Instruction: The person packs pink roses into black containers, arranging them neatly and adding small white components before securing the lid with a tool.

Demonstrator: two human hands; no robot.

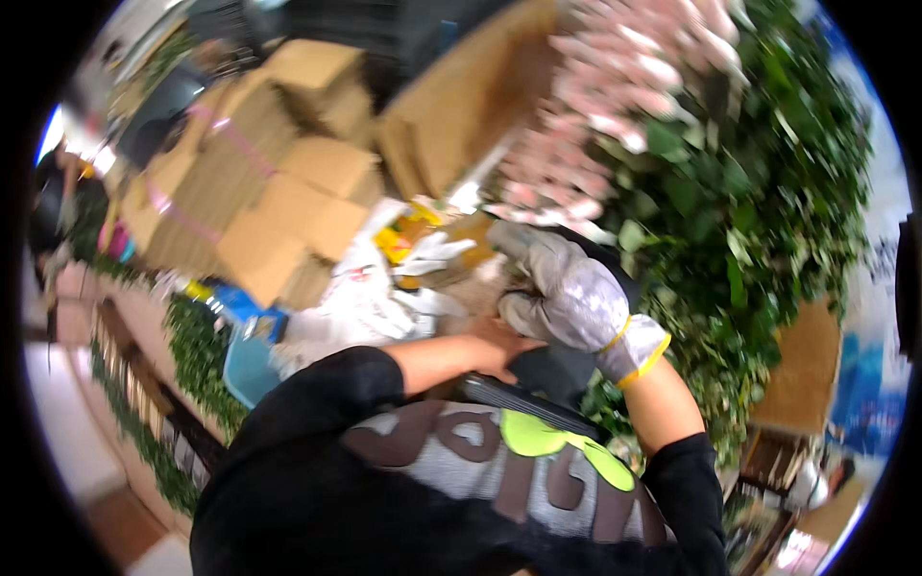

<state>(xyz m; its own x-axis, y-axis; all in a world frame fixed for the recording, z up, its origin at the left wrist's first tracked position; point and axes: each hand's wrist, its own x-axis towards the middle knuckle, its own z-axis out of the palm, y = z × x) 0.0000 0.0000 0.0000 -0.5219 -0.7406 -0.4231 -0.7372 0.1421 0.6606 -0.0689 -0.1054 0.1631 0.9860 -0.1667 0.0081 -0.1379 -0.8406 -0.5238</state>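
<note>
My right hand (569, 293) wears a grey-white work glove with a yellow cuff. Its fingers and thumb are apart, and nothing shows between them. Just below it is my bare left hand (495, 346), beside a dark object (557, 372) near my waist. The left fingers are blurred and partly hidden, so any hold there is unclear. Beyond the glove lie many pale pink flower heads (615, 106), with green leafy stems (740, 182) spreading to the right. A white glove (434, 254) lies by a yellow packet (408, 230), left of my hands.
Stacked flattened cardboard boxes (288, 182) fill the far left. A large cardboard sheet (471, 91) leans at the back. Closer in are a white plastic bag (351, 307), a blue box (245, 309) and a light-blue tub (248, 370). More greenery (197, 355) stands at left.
</note>
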